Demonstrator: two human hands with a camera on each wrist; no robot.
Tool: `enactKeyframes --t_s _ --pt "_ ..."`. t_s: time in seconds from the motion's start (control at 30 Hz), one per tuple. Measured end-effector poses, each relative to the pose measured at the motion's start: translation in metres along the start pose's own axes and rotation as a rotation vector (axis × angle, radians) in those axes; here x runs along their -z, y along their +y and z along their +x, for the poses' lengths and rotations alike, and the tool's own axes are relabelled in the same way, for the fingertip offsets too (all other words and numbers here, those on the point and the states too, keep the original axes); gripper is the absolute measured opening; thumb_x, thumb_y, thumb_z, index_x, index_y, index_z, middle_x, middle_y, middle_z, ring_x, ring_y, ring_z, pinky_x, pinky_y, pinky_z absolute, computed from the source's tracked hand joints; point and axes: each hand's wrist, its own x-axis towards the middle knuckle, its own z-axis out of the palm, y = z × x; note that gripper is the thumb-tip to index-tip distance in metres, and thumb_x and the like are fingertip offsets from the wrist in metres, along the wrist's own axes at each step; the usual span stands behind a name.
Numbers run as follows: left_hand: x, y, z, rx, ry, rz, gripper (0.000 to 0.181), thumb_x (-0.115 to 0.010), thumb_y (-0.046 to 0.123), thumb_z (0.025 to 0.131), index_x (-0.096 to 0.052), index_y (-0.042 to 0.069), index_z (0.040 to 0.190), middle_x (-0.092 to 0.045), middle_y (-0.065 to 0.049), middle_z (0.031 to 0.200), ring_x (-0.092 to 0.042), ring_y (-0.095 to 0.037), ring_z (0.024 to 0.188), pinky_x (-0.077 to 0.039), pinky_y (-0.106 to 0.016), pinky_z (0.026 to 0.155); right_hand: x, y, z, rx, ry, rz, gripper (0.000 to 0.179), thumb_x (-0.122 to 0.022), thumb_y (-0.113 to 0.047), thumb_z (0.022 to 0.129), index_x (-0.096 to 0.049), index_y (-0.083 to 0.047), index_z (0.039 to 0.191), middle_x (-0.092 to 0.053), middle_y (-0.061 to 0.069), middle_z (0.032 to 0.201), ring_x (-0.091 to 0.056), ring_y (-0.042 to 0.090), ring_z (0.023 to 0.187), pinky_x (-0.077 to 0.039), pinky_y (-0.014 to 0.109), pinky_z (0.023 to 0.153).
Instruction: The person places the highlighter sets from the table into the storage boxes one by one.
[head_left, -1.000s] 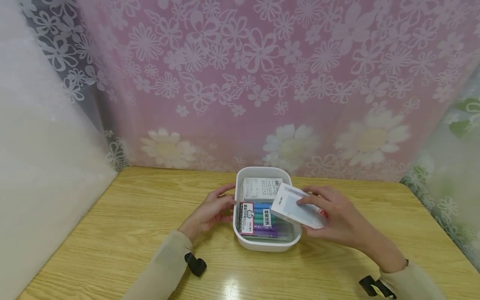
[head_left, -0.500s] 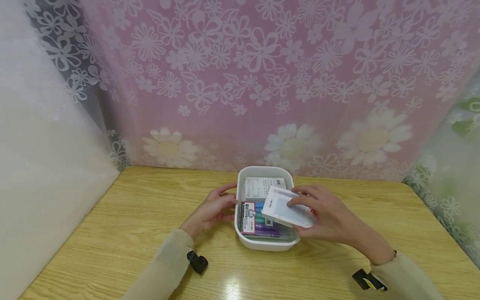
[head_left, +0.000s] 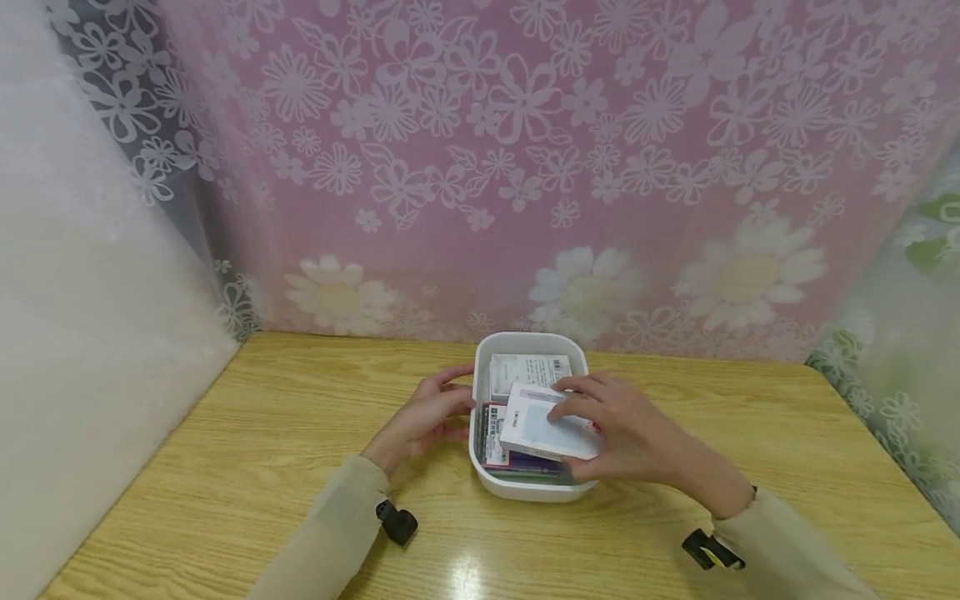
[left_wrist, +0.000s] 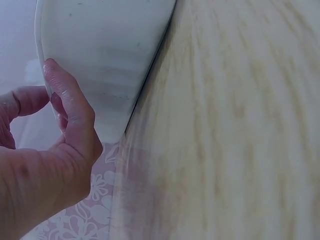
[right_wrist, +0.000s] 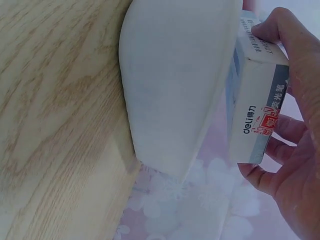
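Observation:
My right hand [head_left: 626, 429] grips a white Deli box of highlighters [head_left: 536, 425], thumb on one edge and fingers on the other. The box is tilted over a white plastic bin [head_left: 536, 492]; whether it touches the contents is unclear. In the right wrist view, the highlighter box [right_wrist: 257, 107] shows its printed end beside the bin's outer wall [right_wrist: 170, 75]. My left hand [head_left: 423, 417] rests its fingertips against the bin's left side; the left wrist view shows those fingers [left_wrist: 75, 107] at the rim. Inside lie another white box [head_left: 525, 367] and a partly hidden pen pack [head_left: 495, 450].
The bin stands on a wood-grain table [head_left: 300, 417] near its back edge. Behind it hangs a pink floral curtain [head_left: 450, 208]. A pale sheet [head_left: 97, 292] closes the left side, and a floral sheet [head_left: 900, 358] the right.
My right hand has moved left and slightly down with the highlighter box, from the bin's right rim to over its middle, covering more of the pen pack. My left hand stays at the bin.

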Motion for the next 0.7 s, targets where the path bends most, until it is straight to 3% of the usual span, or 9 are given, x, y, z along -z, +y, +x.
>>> enactKeyframes --t_s 0.37,0.7 --pt "0.001 0.002 -0.002 0.017 0.006 0.002 0.065 -0.057 0.005 0.090 -0.044 0.014 0.153 -0.064 -0.015 0.125 -0.066 -0.016 0.091 -0.056 -0.028 0.061 -0.013 0.001 0.009 0.024 -0.046 0.022 0.042 -0.087 -0.031 0.066 -0.070 -0.026 0.103 -0.068 0.006 0.126 -0.063 0.028 0.113 -0.054 0.049 0.088" --pt "0.000 0.002 -0.002 0.016 0.004 -0.004 0.063 -0.057 0.005 0.092 -0.045 0.014 0.153 -0.065 -0.013 0.122 -0.066 -0.017 0.092 -0.056 -0.028 0.061 -0.021 0.002 0.009 -0.006 -0.130 0.050 0.040 -0.086 -0.029 0.070 -0.074 -0.025 0.108 -0.067 0.007 0.133 -0.065 0.029 0.119 -0.056 0.052 0.093"
